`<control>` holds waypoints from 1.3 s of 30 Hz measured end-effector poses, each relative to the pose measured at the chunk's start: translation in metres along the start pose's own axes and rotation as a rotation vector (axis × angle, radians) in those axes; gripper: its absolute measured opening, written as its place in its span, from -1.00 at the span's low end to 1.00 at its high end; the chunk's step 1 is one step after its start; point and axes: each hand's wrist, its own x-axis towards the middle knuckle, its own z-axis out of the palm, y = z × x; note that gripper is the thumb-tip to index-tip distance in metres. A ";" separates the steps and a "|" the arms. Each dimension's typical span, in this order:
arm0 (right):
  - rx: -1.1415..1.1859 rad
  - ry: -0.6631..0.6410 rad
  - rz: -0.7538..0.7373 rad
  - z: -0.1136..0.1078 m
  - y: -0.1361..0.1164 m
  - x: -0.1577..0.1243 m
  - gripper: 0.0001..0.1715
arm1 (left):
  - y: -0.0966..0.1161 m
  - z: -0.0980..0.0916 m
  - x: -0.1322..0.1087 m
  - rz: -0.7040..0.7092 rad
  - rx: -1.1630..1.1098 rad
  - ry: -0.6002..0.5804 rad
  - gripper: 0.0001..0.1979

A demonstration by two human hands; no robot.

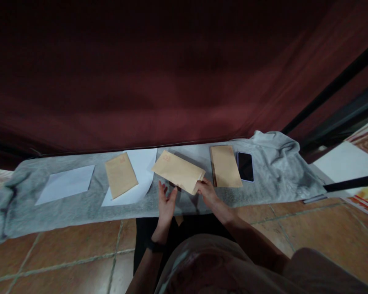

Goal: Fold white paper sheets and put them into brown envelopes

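A tan paper envelope (179, 170) with a faint reddish print at its upper left corner is tilted above the grey cloth. My right hand (206, 190) grips its lower right end between thumb and fingers. Just below the envelope's left half is my left hand (167, 200), palm turned up, fingers apart and holding nothing. To the left, another tan envelope (121, 175) lies partly over white paper (142, 167). A stack of similar envelopes (226, 166) rests to the right of my right hand.
Beside the stack lies a dark-screened phone (245, 166). Farther left is a white sheet (68, 183). The grey cloth (88, 212) covers a long narrow surface against a dark red curtain-like backdrop (171, 94), bunched up at its right end. Tiled floor (79, 245) shows in front.
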 end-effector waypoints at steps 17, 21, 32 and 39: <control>-0.198 -0.003 -0.105 -0.030 0.013 0.004 -0.71 | 0.006 0.016 0.024 -0.247 -0.280 -0.202 -0.77; -0.385 0.041 -0.349 -0.042 0.016 0.013 -0.72 | -0.003 0.009 0.033 -0.193 -0.151 -0.250 -0.83; -1.001 -0.194 -0.711 -0.045 0.016 0.008 -0.56 | -0.006 0.006 0.043 -0.056 0.151 -0.097 -0.60; -1.074 -0.216 -0.716 -0.045 0.016 0.009 -0.58 | 0.003 0.014 0.046 0.337 0.554 -0.035 -0.54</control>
